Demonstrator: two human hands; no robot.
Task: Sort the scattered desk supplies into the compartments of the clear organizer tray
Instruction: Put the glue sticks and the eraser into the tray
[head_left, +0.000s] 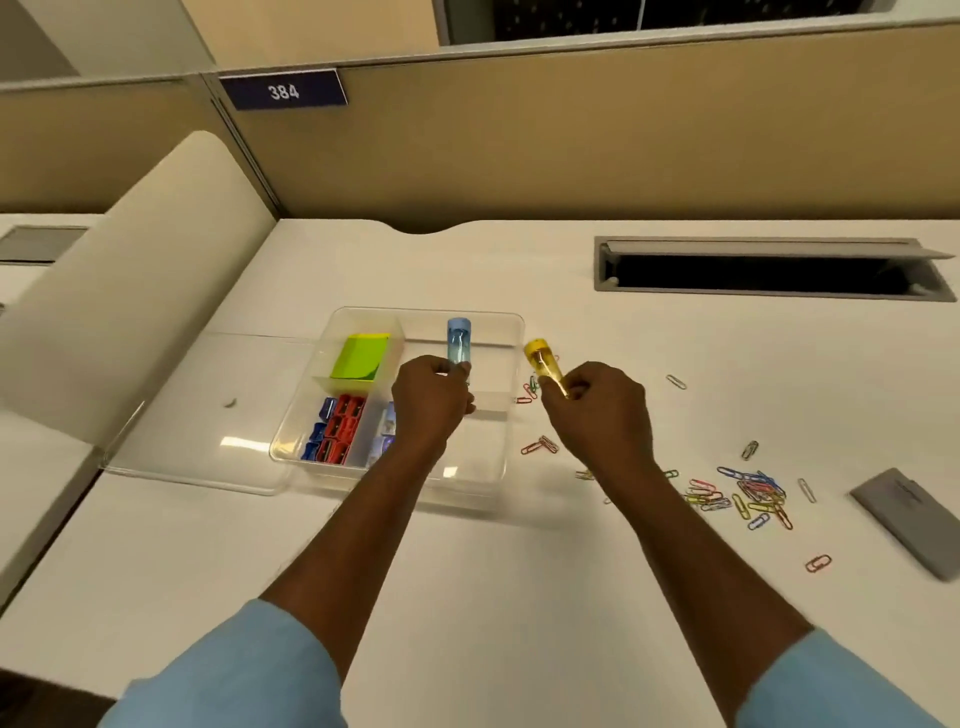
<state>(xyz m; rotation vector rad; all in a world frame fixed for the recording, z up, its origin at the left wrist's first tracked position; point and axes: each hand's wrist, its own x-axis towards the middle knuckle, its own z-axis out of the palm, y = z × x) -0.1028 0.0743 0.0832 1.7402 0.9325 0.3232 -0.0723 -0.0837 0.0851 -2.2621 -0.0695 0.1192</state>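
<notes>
L hand (431, 402) has its fingers curled round a blue tube (459, 340) over the clear organizer tray (426, 312), while R hand (605, 413) fingers pinch a tilted yellow tube (543, 362) just outside the tray's right wall, w/ paper clips (748, 493) scattered on the table (519, 597) to the right.

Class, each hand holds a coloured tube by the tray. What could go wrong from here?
The yellow tube, held by the right hand, is outside the right wall of the clear tray, so it might drop among the paper clips. The left hand grips the blue tube only by its lower end, so it may slip.
</notes>
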